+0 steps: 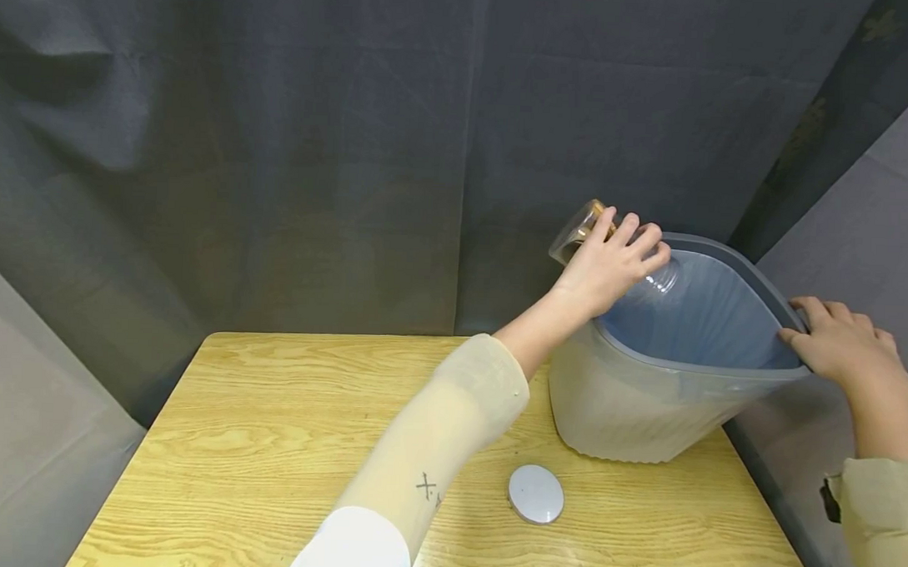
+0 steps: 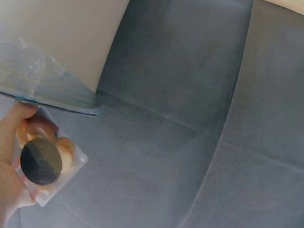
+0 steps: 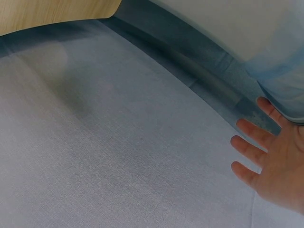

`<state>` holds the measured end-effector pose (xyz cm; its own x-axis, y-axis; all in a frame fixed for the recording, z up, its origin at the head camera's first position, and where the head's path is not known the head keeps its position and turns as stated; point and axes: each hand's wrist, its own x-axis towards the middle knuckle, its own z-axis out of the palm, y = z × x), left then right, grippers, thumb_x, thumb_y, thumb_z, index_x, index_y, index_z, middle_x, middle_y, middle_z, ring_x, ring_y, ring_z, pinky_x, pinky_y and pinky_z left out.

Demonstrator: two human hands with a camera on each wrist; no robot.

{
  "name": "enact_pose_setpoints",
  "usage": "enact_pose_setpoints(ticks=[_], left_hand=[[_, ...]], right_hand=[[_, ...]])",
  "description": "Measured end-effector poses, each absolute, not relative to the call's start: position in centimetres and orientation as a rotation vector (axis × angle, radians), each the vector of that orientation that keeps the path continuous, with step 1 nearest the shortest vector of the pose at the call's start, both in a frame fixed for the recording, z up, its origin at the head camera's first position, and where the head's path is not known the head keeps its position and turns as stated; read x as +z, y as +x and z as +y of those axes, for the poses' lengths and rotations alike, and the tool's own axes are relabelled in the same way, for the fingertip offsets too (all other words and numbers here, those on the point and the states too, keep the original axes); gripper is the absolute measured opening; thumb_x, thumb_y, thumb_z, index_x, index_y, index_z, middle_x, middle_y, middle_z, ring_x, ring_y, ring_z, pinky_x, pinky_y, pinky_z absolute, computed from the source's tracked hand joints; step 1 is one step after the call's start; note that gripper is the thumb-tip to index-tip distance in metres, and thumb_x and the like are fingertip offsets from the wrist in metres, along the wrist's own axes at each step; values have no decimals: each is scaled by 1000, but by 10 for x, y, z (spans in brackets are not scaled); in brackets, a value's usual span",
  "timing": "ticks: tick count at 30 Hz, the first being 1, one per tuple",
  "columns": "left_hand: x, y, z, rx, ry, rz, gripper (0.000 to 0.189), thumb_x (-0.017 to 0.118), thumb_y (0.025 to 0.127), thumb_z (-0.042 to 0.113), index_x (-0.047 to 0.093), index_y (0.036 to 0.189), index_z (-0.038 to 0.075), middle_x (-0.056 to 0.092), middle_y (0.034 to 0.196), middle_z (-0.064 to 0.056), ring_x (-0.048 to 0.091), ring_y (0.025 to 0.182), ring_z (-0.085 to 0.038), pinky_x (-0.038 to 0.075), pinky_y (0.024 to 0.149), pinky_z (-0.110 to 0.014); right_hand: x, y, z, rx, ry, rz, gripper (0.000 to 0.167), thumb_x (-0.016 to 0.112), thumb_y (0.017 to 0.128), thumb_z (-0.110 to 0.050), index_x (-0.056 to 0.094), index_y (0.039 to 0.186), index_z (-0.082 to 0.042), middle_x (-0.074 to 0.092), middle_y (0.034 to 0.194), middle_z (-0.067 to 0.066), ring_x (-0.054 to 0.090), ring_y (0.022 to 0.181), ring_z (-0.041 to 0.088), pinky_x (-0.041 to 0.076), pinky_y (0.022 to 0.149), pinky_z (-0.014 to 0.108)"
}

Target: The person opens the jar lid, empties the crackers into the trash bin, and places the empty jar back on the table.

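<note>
In the head view my left hand [image 1: 608,264] grips a clear square-sided plastic jar [image 1: 573,233] at the bin's left rim. The jar lies tilted, its ridged neck down inside the bin. Orange-tan patches and a dark round disc show on the jar [image 2: 71,173] in the left wrist view; I cannot tell what they are. Across the bin [image 1: 633,406], my right hand [image 1: 846,343] rests on the right rim, thumb over the inner edge. Its fingers [image 3: 249,151] spread out straight in the right wrist view. A blue-tinted plastic liner [image 1: 704,313] covers the bin's inside.
A round silvery lid [image 1: 536,493] lies on the wooden table [image 1: 283,444] in front of the bin. The bin stands at the table's right back side. Dark grey cloth [image 1: 315,162] hangs behind, and lighter grey cloth [image 1: 876,240] rises on the right.
</note>
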<state>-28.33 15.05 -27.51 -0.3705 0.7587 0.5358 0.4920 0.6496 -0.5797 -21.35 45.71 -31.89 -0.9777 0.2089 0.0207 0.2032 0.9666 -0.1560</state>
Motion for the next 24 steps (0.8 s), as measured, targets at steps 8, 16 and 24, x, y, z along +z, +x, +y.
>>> enact_pose_setpoints(ticks=[8, 16, 24], left_hand=[[-272, -283, 153, 499, -1015, -1941, 41, 28, 94, 4, 45, 121, 30, 43, 121, 8, 37, 115, -17, 23, 108, -41], [-264, -280, 155, 700, -1097, -1923, 37, 35, 96, 10, 37, 128, 28, 37, 130, 5, 33, 122, -18, 17, 111, -42], [-262, -279, 156, 661, -1096, -1893, 51, 20, 93, -4, 39, 127, 29, 38, 128, 6, 34, 120, -17, 18, 111, -42]], right_hand=[[-319, -213, 460, 238, -333, -3082, 64, 33, 96, -40, 14, 139, 4, 14, 129, 41, 13, 111, 59, 12, 90, 71], [-319, -212, 459, 244, -320, -3089, 64, 33, 96, -39, 14, 139, 4, 14, 129, 40, 13, 111, 59, 13, 90, 71], [-317, -212, 458, 238, -320, -3082, 63, 34, 95, -38, 15, 138, 5, 15, 129, 40, 13, 111, 59, 13, 90, 71]])
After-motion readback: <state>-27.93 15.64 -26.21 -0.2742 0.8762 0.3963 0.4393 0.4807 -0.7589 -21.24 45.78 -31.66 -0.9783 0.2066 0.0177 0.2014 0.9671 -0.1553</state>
